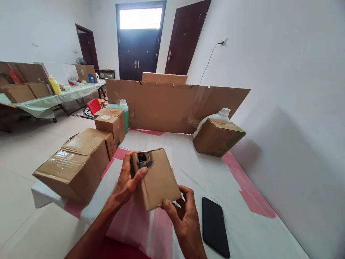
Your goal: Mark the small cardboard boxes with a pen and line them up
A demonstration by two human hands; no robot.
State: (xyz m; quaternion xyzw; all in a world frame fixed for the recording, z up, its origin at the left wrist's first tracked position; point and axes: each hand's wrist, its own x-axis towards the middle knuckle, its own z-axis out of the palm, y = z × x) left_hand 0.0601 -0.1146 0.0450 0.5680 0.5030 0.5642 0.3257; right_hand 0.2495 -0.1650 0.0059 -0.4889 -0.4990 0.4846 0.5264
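Between my hands is a small cardboard box (161,180), tilted above the covered table. Near its upper left corner is a dark hole with black smears around it. My left hand (130,176) grips the box's left side, the thumb lying on the face just below the hole. At the lower right corner my right hand (183,212) holds the box, thumb in front and fingers behind, partly hidden. A black phone (215,226) lies flat on the table to the right of my right hand.
Several cardboard boxes (81,158) line the table's left edge, with a green liquid bottle (125,117) behind them. A cardboard panel (167,106) stands across the back. On the right, another box (219,138) leans by a white jug (223,114), close to the wall.
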